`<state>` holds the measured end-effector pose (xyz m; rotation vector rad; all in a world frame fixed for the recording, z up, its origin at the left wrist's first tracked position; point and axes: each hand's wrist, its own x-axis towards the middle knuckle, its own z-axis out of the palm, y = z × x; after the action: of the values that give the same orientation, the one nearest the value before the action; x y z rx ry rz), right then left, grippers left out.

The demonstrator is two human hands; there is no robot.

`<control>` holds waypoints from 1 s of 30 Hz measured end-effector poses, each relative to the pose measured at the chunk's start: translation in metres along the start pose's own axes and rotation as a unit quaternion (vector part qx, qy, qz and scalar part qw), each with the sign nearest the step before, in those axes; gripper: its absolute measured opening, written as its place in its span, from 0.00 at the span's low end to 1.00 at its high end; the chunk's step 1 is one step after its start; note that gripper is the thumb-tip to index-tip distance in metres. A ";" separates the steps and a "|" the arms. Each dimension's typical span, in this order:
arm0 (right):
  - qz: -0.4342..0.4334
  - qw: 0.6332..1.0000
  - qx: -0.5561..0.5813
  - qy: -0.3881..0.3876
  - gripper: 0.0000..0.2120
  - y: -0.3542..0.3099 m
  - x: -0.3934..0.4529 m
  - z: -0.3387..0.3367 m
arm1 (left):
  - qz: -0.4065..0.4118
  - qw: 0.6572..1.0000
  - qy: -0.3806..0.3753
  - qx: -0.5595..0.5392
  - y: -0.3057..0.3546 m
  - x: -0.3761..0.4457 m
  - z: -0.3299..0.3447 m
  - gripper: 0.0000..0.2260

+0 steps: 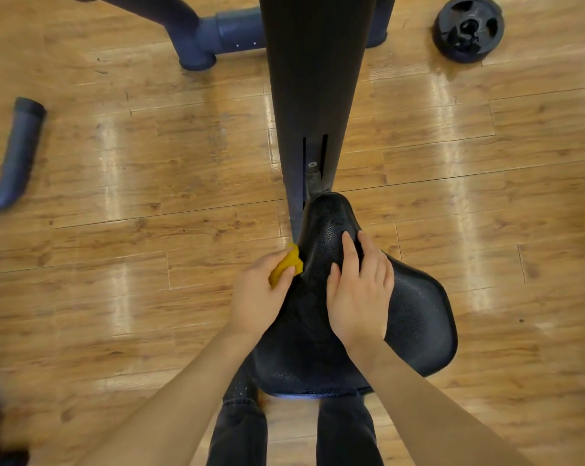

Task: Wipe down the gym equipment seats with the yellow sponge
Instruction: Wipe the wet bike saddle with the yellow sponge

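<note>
Floor (116, 183) of glossy wood-look planks fills the view on every side of the hands, with pale streaks of reflected light running across it. Frame column (314, 79), dark and tapering, runs away from the hands toward the top edge, with two narrow slots and a small bolt near its lower end. Base tube (213, 31), dark blue, crosses the floor beyond the hands to the upper left and meets the column there.

Seat (415, 317), a black textured saddle, lies directly under both hands; its narrow nose points away from the person, its broad back sits nearest the body. Legs in dark trousers (237, 435) show below the seat's rear edge.

Curved handle (15, 156), dark blue with a black end cap, well off to the left of the hands. Weight plate (469, 26), black and round, lies flat on the floor far off to the upper right.

Right hand (360, 290) rests on the seat's middle, fingers nearly straight and loosely spread toward the nose, holding nothing. Left hand (257, 297) grips the yellow sponge (286, 264), fingers and thumb curled round it, pressing it against the left flank of the seat just behind the nose.
</note>
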<state>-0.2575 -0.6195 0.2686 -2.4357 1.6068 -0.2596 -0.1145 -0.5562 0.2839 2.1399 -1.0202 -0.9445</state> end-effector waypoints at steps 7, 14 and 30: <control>0.000 1.000 -0.007 0.002 0.22 0.001 0.000 0.002 | -0.069 0.990 0.077 -0.098 0.030 0.030 0.017 0.18; 0.000 1.000 -0.003 0.004 0.22 0.001 0.000 0.004 | -0.099 0.985 0.061 -0.128 0.034 0.054 0.021 0.15; 0.002 1.000 -0.003 -0.003 0.22 0.000 0.001 0.002 | -0.025 0.999 0.002 -0.045 0.018 0.023 0.009 0.17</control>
<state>-0.2565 -0.6199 0.2668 -2.4341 1.6128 -0.2463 -0.1182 -0.5863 0.2837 2.1007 -0.9085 -0.9897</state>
